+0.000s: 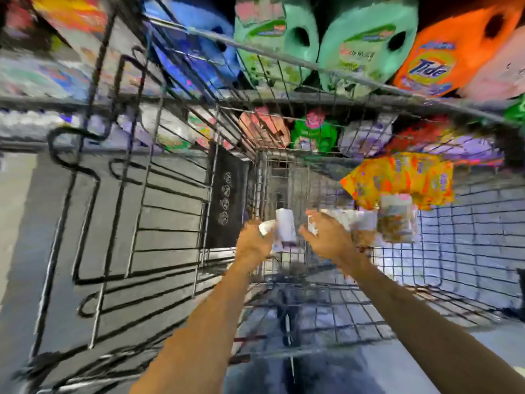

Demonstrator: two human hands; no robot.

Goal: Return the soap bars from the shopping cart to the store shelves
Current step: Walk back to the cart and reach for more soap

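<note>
Clearly the pick-up step is in hand: both arms reach down into the wire shopping cart (468,217). The left grip (254,237) is curled round a white wrapped soap bar (285,228), which stands roughly upright inside the basket. The right grip (326,237) is just beside it with something white at its fingertips; through the blur I cannot tell whether it is clamped on that or apart. More wrapped packs (397,223) lie to the right, below a yellow packet (397,177). Next, I judge, the bar must be lifted clear of the cart's rim and carried to the store shelves (34,99), where a Tide jug (431,66) stands.
</note>
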